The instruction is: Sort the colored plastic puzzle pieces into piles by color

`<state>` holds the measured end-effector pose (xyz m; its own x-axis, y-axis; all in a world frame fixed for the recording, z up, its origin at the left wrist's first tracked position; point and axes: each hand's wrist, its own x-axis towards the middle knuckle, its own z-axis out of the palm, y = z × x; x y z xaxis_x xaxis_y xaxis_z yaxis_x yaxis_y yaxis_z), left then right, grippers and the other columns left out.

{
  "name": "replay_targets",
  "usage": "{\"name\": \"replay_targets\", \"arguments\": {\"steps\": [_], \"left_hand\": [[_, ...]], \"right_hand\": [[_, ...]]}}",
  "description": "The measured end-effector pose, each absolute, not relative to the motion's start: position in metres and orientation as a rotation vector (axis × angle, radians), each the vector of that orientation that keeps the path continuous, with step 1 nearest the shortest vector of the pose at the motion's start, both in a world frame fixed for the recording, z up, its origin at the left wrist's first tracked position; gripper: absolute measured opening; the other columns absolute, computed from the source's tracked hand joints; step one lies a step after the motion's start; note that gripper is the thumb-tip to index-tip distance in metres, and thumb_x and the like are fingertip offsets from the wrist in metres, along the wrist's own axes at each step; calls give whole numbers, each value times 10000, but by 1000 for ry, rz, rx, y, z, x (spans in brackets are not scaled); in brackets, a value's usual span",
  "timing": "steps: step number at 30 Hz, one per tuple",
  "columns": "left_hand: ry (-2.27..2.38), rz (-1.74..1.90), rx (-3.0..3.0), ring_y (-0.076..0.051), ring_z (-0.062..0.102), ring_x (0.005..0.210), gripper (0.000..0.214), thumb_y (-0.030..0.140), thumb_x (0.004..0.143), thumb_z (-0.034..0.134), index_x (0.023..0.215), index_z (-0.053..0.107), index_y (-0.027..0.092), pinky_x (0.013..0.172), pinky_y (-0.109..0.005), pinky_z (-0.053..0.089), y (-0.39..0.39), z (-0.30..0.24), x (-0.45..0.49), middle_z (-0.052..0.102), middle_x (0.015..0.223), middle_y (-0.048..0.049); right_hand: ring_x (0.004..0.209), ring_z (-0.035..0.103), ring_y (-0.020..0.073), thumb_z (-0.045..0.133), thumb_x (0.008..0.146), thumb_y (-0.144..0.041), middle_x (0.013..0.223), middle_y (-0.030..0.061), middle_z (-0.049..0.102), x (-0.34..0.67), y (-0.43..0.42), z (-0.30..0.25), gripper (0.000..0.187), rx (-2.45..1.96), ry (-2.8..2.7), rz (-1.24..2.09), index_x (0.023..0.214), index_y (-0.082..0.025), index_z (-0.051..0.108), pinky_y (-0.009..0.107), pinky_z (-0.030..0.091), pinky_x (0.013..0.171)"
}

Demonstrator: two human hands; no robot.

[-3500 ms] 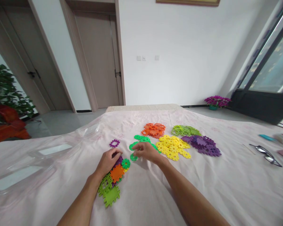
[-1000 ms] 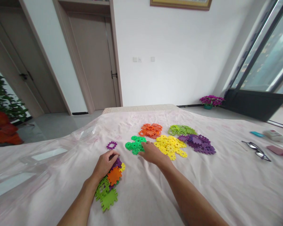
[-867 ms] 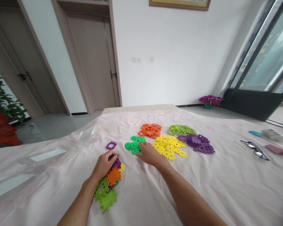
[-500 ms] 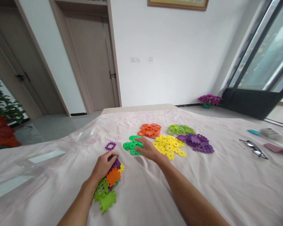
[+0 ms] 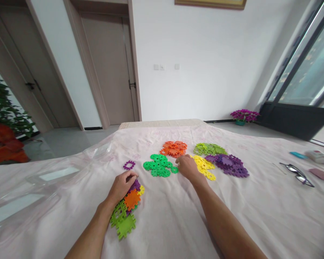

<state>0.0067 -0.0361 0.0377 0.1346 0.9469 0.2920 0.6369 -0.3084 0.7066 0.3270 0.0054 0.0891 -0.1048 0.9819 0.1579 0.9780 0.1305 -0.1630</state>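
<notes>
My left hand [image 5: 122, 185] is closed, fingertips together at the top of a mixed pile with an orange square piece [image 5: 132, 199], a lime square piece [image 5: 125, 226] and a purple piece [image 5: 135, 185]; what it pinches is hidden. Between the green disc pile [image 5: 158, 166] and the yellow disc pile [image 5: 205, 166] is my right hand [image 5: 187, 166], its fingers curled down. A single green disc [image 5: 174, 169] lies right by its fingertips. Whatever those fingers hold does not show.
Behind are an orange pile [image 5: 174, 148] and a lime pile [image 5: 210, 148]; a purple pile [image 5: 229, 165] lies to the right. A purple square ring [image 5: 129, 165] sits apart. Eyeglasses [image 5: 298, 174] rest at right, clear plastic containers [image 5: 59, 174] at left.
My right hand has moved right, from over the green discs to the gap beside the yellow ones, and its fingers have curled. My left hand stays at the mixed pile.
</notes>
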Motion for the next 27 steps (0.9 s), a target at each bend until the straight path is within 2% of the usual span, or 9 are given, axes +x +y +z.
{"name": "replay_targets", "arguments": {"steps": [4, 6, 12, 16, 20, 27], "left_hand": [[1519, 999, 2004, -199, 685, 916, 280, 401, 888, 507, 911, 720, 221, 863, -287, 495, -37, 39, 7, 760, 957, -20], [1518, 997, 2001, -200, 684, 909, 289, 414, 889, 507, 913, 720, 220, 860, -290, 495, -37, 40, 7, 758, 958, -21], [1496, 1018, 2005, -200, 677, 899, 287, 410, 888, 497, 898, 713, 221, 871, -292, 493, -37, 40, 6, 755, 942, -23], [1486, 1013, 2003, -204, 676, 900, 286, 409, 890, 486, 894, 701, 220, 880, -299, 496, -37, 41, 7, 751, 937, -28], [1480, 1006, 2000, -201, 676, 906, 277, 399, 892, 488, 897, 696, 216, 878, -296, 494, -36, 41, 7, 750, 943, -28], [1484, 1007, 1992, -197, 679, 903, 251, 366, 885, 495, 902, 699, 221, 853, -283, 488, -38, 42, 8, 753, 931, -15]], "right_hand": [[990, 647, 211, 595, 843, -151, 1018, 45, 750, 291, -4, 90, 239, -1584, -2290, 334, 980, -226, 776, 288, 457, 868], [968, 647, 195, 646, 857, -239, 1023, 24, 740, 268, -14, 85, 187, -1394, -2392, 461, 995, -243, 773, 279, 458, 863], [1076, 552, 239, 791, 773, -446, 1129, 65, 656, 226, -45, 69, 410, -1198, -2529, 327, 1126, -247, 728, 338, 423, 915], [1072, 531, 228, 778, 792, -379, 1129, 48, 638, 217, -54, 70, 349, -1220, -2481, 370, 1117, -267, 719, 337, 410, 916], [1063, 529, 222, 730, 804, -273, 1080, 47, 646, 211, -59, 72, 245, -1256, -2460, 409, 1044, -227, 708, 332, 400, 926], [1080, 511, 239, 730, 781, -305, 1098, 62, 635, 204, -63, 69, 283, -1247, -2455, 421, 1043, -207, 684, 350, 387, 920]]}}
